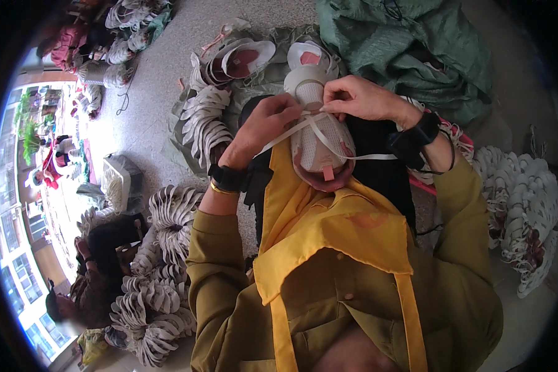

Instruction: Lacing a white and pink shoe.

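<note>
A white mesh shoe upper (319, 139) with pink lining lies on my lap over the yellow apron (328, 242), its pink heel tab toward me. My left hand (271, 118) is closed in a pinch on a white shoelace (321, 133) at the left side of the lace opening. From the right, my right hand (363, 99) pinches the same lace near the tongue, its fingertips close to those of the left. One lace end runs down to the left under my left hand, the other out to the right across the upper. The fingertips partly hide the lace.
Bundles of white shoe uppers (208, 121) lie on a green sheet ahead, with more piles (161, 279) at left and a heap (518, 211) at right. A green sack (409, 56) lies at far right. Another person (84, 291) sits at left near a plastic-lined crate (125, 180).
</note>
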The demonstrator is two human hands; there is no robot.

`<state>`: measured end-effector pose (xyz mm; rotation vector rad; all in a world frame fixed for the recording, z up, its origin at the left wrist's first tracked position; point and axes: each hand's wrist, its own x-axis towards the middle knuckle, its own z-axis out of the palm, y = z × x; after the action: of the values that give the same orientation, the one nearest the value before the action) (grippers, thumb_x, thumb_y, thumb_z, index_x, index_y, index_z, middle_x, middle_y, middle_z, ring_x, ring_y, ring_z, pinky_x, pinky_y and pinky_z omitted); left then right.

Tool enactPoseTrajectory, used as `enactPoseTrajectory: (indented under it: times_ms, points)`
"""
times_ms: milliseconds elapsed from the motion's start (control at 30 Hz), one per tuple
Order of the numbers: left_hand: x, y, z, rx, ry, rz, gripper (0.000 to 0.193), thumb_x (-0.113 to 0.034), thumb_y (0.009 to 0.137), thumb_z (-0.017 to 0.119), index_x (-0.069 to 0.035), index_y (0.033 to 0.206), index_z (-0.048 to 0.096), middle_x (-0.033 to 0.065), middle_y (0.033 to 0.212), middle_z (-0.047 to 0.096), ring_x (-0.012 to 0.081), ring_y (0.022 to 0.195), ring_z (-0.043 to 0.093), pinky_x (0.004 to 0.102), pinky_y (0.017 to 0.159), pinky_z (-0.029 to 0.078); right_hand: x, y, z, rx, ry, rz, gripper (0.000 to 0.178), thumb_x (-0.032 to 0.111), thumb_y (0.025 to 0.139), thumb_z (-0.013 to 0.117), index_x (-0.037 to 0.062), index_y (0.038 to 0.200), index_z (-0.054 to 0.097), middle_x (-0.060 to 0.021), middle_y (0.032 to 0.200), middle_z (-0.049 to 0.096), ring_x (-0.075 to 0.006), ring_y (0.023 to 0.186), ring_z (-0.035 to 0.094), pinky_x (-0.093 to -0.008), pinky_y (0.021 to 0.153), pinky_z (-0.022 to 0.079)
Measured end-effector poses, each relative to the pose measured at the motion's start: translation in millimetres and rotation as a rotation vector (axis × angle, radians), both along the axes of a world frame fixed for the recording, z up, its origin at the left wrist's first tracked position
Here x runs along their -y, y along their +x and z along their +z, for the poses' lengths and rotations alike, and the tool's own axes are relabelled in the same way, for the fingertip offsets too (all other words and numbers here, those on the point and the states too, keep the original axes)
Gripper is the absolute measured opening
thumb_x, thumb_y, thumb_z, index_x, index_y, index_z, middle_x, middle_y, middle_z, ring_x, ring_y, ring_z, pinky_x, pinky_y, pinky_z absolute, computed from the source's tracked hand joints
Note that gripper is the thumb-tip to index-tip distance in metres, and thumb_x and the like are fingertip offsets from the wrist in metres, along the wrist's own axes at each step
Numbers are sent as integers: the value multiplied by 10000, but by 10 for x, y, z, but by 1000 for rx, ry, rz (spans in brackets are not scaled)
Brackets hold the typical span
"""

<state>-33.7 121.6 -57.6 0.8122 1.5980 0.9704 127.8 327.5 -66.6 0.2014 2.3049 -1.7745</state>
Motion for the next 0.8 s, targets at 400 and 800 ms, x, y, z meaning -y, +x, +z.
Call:
enactPoseTrajectory:
  times_ms: [400, 800]
  points:
    - [131, 91, -264, -183, 263, 159, 234, -186, 952, 727, -26, 966, 558, -19, 827, 583, 67, 757, 510, 250, 701, 457, 46, 32, -126, -64, -3, -86, 150, 131, 986, 652, 6, 926, 594, -10, 840, 619, -85, 745, 613, -266, 702, 535]
    - [301, 278, 23, -22, 201, 254, 222, -49, 906, 740, -56, 973, 528, -20, 825, 601, 45, 757, 532, 231, 673, 443, 305, 251, -64, -258, 208, -280, 328, 77, 863, 793, 21, 1075, 550, -47, 958, 628, -111, 814, 621, -270, 745, 545]
